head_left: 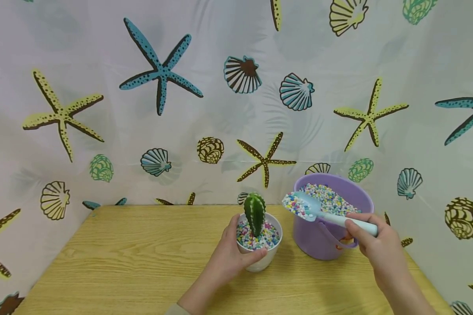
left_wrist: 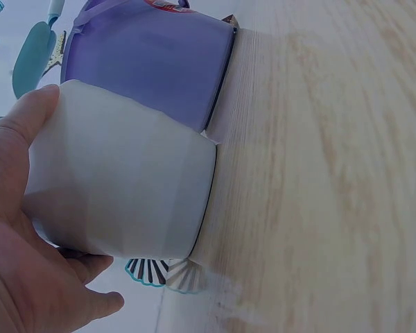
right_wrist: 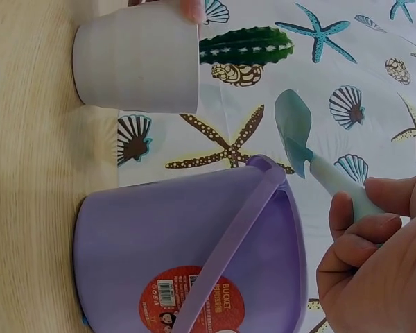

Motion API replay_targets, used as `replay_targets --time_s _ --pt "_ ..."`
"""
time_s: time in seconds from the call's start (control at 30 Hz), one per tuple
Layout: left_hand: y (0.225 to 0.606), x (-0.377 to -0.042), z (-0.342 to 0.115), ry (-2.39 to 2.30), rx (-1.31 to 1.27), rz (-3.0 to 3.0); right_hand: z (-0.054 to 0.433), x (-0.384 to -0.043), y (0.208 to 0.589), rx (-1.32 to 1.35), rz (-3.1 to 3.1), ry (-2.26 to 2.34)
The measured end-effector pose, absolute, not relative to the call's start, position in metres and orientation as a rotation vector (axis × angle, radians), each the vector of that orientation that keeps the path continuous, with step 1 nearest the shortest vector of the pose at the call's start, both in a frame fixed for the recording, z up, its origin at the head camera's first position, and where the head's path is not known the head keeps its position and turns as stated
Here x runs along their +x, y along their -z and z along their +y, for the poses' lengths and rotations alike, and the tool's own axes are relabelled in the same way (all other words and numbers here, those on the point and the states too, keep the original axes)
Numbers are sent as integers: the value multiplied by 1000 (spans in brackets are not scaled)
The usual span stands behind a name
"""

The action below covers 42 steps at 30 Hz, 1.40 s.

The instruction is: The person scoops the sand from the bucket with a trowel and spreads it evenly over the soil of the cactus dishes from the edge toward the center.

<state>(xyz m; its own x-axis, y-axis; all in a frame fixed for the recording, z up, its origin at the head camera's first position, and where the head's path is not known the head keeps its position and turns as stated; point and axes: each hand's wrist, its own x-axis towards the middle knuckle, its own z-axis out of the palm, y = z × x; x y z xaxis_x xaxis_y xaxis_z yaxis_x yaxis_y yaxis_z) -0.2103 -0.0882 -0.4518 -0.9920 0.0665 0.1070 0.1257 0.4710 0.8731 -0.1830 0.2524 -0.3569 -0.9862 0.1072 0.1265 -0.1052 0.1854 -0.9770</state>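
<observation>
My left hand (head_left: pixel 236 251) grips a white flowerpot (head_left: pixel 260 262), its thumb across the near rim and its fingers round the left side. From the pot rises a green ribbed cactus (head_left: pixel 254 214), with small multicoloured beads packed round its base. In the left wrist view, the pot (left_wrist: pixel 125 180) stands on the table beneath my fingers. My right hand (head_left: pixel 378 245) holds a light-blue scoop (head_left: pixel 313 205) by its pale handle. Beads fill its blade, which is over the left rim of a purple bucket (head_left: pixel 319 240). More beads lie inside the bucket.
The pot and bucket stand close together on a light wooden table (head_left: pixel 142 249). Behind and beside it hangs a white cloth (head_left: pixel 205 113) printed with starfish and shells. The bucket's purple handle (right_wrist: pixel 229 257) hangs down across its red label (right_wrist: pixel 159 291).
</observation>
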Motion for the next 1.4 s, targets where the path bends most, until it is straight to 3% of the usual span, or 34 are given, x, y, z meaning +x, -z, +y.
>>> replay_targets --time_s 1.4 --pt "450 -211 -87 1583 -156 -2658 215 -180 390 -20 -2478 -1588"
